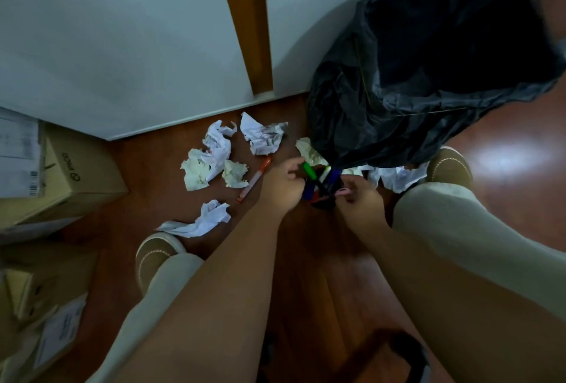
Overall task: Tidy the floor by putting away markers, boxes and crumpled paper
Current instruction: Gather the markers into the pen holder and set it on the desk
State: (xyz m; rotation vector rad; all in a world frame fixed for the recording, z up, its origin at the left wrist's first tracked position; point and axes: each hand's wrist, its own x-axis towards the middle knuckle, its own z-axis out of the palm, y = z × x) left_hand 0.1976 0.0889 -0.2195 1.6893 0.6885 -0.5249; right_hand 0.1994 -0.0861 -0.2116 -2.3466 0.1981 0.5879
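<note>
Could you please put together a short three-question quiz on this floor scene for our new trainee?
1. True or false: the orange marker lies loose on the floor, in neither hand.
2. What colour is the marker that the left hand pinches? A) green B) yellow C) white
3. Fill in: the crumpled paper beside the black bag lies on the ____.

Key:
1. True.
2. A: it is the green marker, held over the dark holder of markers that the right hand steadies.
3. Floor.
</note>
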